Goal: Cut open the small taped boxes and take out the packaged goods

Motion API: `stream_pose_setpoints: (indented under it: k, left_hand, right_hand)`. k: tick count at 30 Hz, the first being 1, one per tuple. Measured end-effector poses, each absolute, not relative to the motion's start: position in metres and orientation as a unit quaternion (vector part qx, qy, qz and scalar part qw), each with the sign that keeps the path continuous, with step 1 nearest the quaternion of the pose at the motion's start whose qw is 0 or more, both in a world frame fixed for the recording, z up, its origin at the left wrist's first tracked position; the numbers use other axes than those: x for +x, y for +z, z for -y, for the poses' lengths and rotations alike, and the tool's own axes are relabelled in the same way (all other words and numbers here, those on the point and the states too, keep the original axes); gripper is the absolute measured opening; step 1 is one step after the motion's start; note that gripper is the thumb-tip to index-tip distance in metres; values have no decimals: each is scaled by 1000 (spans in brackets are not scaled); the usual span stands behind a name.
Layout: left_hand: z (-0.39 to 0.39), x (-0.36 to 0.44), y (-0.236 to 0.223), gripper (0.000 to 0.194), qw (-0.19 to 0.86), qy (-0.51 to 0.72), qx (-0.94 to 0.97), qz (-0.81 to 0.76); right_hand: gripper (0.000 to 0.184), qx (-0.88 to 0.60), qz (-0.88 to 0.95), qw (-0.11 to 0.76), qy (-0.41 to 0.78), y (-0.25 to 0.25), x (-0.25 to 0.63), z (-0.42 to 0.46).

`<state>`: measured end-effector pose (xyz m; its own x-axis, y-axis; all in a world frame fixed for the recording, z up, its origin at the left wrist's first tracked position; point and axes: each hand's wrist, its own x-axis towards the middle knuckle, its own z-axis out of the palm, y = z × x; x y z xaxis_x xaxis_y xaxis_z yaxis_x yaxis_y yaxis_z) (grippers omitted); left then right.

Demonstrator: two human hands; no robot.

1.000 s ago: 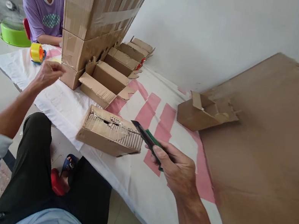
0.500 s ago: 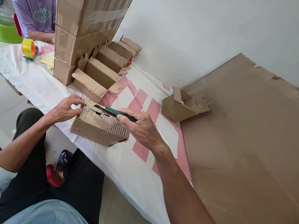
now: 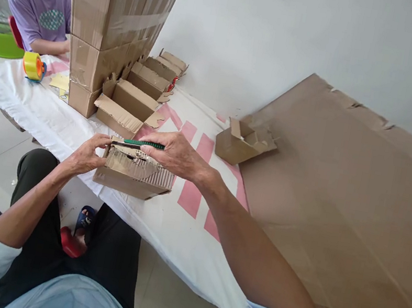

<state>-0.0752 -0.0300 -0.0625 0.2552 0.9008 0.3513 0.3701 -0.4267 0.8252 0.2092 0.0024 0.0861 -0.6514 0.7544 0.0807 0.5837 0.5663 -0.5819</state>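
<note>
My right hand (image 3: 174, 154) is clamped on a green-handled cutter (image 3: 144, 143), its blade lying over the far edge of the closed carton (image 3: 131, 184) in the lower centre of the frame, on the bench (image 3: 181, 248). My left hand (image 3: 88, 156) touches the carton's left end, thumb and fingers set apart; whether they grip it or only steady it, I cannot tell.

The carton's top is torn ragged, with a small dark gap, yet it lies shut, so I judge the cutting only partly done. Behind it, left of centre, an open carton (image 3: 127, 103) has its flaps spread.

Half a second ago the blade sat farther right along the top; now it reaches almost to my left fingers. A second ago my left hand was up in the air, off the carton, and the cutter stood clear at its right end.
</note>
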Motion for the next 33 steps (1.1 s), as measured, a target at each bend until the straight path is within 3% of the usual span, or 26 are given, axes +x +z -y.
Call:
stream_pose_setpoints:
  k: [15,28,33]
  left_hand:
    - [26,-75,-69,60,310,428,722,-447]
    - [19,-81,-65,56,277,402,740,-462]
    - [19,-81,-58,53,283,390,748,-457]
  right_hand:
    - [31,-392,892,86,209,110,202,0]
    - [32,-385,920,-35,70,111,179,-9]
    - [30,-382,920,1,82,98,225,-10]
